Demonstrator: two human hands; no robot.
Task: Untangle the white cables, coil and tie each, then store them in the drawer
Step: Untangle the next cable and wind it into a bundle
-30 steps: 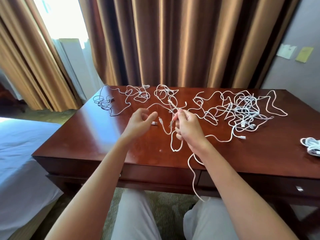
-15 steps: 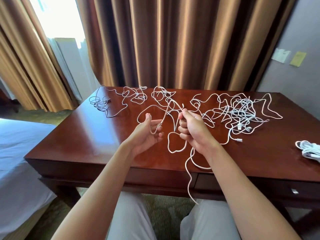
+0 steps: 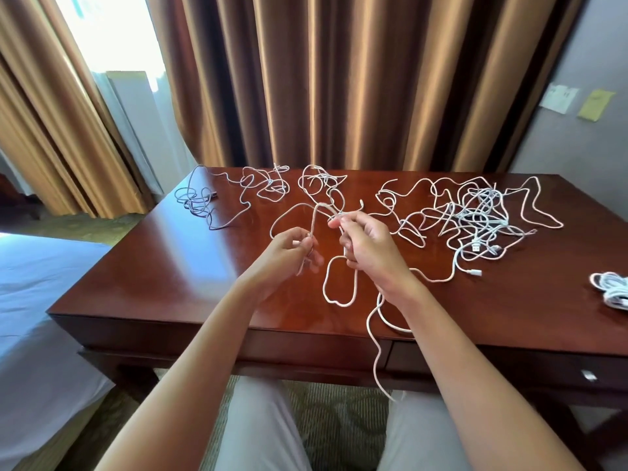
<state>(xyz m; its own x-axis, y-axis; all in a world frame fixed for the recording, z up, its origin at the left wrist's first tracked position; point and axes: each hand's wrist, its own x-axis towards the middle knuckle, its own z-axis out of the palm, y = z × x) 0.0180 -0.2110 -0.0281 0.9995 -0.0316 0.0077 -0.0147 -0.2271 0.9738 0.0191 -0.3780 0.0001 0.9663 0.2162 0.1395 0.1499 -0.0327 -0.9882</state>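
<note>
Above the front middle of the dark red wooden desk (image 3: pixel 163 287), both my hands hold one white cable (image 3: pixel 336 294). My left hand (image 3: pixel 292 253) pinches a strand near its end. My right hand (image 3: pixel 367 249) grips several gathered loops of the same cable, and its tail hangs down over the desk's front edge. A big tangle of white cables (image 3: pixel 475 215) lies at the back right. Looser cables (image 3: pixel 258 188) trail across the back left. A closed drawer (image 3: pixel 509 365) with a small metal pull sits under the desk top on the right.
A coiled white cable bundle (image 3: pixel 611 290) lies at the desk's right edge. Brown curtains (image 3: pixel 339 79) hang right behind the desk. A bed with a white sheet (image 3: pixel 34 300) stands to the left. My knees are below the desk front.
My left hand has turned and closed on the strand it was reaching for. The arch of cable between my hands has risen, and my right hand has lifted slightly.
</note>
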